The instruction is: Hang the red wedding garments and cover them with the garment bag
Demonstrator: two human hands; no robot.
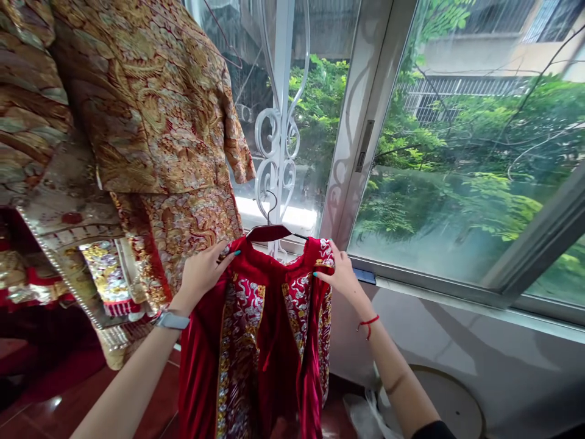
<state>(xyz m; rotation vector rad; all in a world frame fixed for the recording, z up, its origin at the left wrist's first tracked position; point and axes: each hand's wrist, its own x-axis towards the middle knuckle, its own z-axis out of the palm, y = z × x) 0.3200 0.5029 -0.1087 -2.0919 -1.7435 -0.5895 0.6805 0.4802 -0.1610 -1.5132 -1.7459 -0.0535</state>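
A red embroidered jacket [276, 317] hangs on a clothes hanger [269, 232] in front of the window, its front parted. Silver and gold needlework runs down its panels. My left hand [203, 271] grips the jacket at the shoulder on the left, thumb on top of the cloth. At the opposite shoulder, my right hand [340, 274] pinches the fabric between thumb and fingers. The hanger's hook stands up above the collar, before the white scrollwork. The jacket's lower end runs out of the picture.
Gold embroidered garments [159, 110] hang close on the left, with a beaded piece [59, 225] below. White scrolled ironwork [276, 131] stands before the sliding window [361, 152]. A round pale object [439, 402] and a plastic bag [361, 414] lie low by the wall.
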